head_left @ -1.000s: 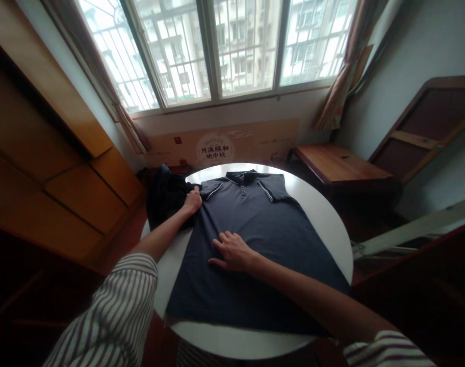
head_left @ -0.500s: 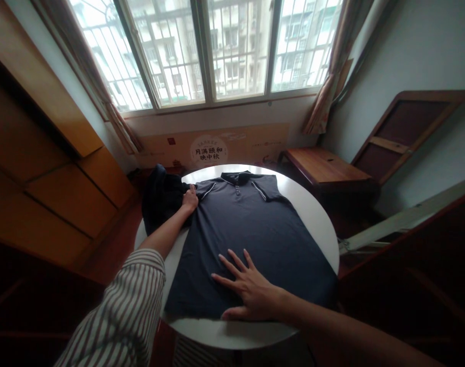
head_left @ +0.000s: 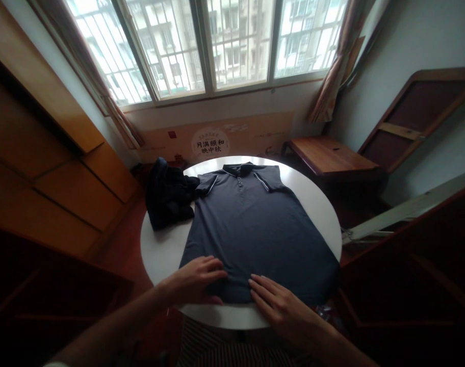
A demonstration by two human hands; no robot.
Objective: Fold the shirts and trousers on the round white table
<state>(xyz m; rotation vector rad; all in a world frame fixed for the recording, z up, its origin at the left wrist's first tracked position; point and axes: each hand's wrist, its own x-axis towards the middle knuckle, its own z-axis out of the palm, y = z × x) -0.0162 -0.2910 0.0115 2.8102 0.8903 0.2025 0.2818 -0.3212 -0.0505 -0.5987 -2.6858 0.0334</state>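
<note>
A dark grey-blue polo shirt [head_left: 251,229] lies spread on a round white table [head_left: 316,204], collar at the far side and hem near me. Both short sleeves, with white piping, are turned in over the body. My left hand [head_left: 198,280] is at the lower left of the hem, thumb apart from its bent fingers, gripping nothing that I can see. Close to it, my right hand [head_left: 274,300] rests on the hem near the middle, its fingers stretched out over the fabric. A crumpled heap of black clothing [head_left: 169,193] sits left of the shirt, against its sleeve.
Beyond the table are a wall poster [head_left: 209,137] and barred windows [head_left: 236,46] with curtains. A low wooden table [head_left: 330,155] stands back right, with a wooden panel [head_left: 423,117] by the wall. Wooden cabinets [head_left: 68,188] line the left side.
My left hand has let go of the shirt's left sleeve area and come back to the near hem. My right hand has moved slightly right and nearer, its spread fingers drawn together.
</note>
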